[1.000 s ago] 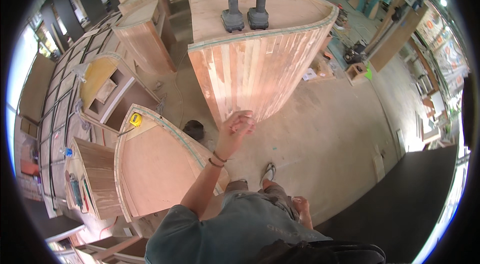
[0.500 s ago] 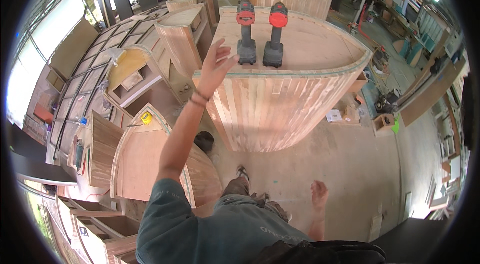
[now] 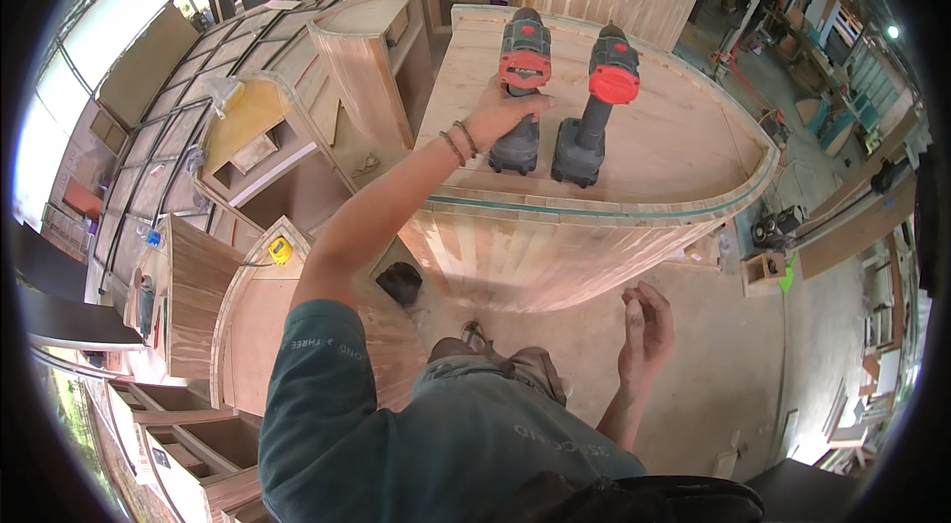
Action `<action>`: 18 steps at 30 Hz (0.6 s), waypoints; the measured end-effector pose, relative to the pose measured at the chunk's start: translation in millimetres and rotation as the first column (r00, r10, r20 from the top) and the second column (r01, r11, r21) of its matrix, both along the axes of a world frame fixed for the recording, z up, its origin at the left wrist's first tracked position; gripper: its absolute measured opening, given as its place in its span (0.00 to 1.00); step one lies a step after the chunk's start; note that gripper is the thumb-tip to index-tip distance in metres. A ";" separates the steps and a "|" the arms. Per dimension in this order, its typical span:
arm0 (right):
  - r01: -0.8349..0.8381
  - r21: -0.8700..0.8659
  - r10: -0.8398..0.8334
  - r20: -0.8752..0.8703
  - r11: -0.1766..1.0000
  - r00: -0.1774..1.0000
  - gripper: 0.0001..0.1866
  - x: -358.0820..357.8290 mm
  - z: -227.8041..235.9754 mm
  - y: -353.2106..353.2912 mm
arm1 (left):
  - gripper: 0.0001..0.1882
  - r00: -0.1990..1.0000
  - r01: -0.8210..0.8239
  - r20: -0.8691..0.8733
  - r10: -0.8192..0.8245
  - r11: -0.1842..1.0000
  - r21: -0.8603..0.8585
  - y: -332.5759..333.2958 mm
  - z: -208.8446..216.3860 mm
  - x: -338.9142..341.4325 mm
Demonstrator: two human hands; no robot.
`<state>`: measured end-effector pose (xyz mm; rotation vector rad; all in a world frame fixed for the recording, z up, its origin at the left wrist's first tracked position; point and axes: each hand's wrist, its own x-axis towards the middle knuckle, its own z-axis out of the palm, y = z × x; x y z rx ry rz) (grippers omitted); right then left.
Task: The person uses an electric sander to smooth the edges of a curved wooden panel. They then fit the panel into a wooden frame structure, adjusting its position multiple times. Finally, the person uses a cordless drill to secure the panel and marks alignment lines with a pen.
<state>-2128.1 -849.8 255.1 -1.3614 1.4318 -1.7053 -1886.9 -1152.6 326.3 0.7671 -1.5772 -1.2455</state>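
My left hand (image 3: 503, 113) is wrapped round the handle of the left cordless drill (image 3: 525, 57), which stands upright on its battery. A second black-and-red cordless drill (image 3: 594, 117) stands just to its right, untouched. Both rest on the flat top of a curved wooden cabinet (image 3: 684, 152) with slatted sides. Lower down, in front of the cabinet, my right hand (image 3: 646, 330) hangs in the air with its fingers loosely bent and apart. Nothing shows in it.
A yellow tape measure (image 3: 280, 250) lies on a low curved wooden piece (image 3: 260, 325) at my left. More curved cabinets (image 3: 365, 57) stand behind it and further back. A dark object (image 3: 400, 281) is by the cabinet's foot. At the right, an open wooden box (image 3: 765, 270) sits on the floor.
My left hand has moved from beside the left drill onto its handle and closed round it. My right hand has risen. With my view nearer, the drills and cabinet look larger.
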 end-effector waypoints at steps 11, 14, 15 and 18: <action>-0.109 0.020 0.108 -0.414 0.994 0.904 0.18 -43.3 30.8 -99.4 | 0.15 0.869 -0.399 -0.416 0.267 0.876 -0.271 89.6 64.3 70.6; -0.185 -0.029 0.138 -0.555 0.982 0.820 0.19 -71.7 56.1 -128.2 | 0.20 0.725 -0.435 -0.659 0.200 0.874 -0.214 157.4 93.0 106.4; -0.234 -0.008 0.187 -0.574 0.972 0.797 0.21 -75.7 66.4 -141.2 | 0.21 0.700 -0.585 -0.611 0.369 0.787 -0.196 184.9 96.4 115.8; -0.377 0.056 0.331 -0.610 0.925 0.720 0.25 -85.4 92.0 -176.2 | 0.19 0.405 -0.912 -0.427 0.808 0.391 -0.126 255.6 82.1 136.7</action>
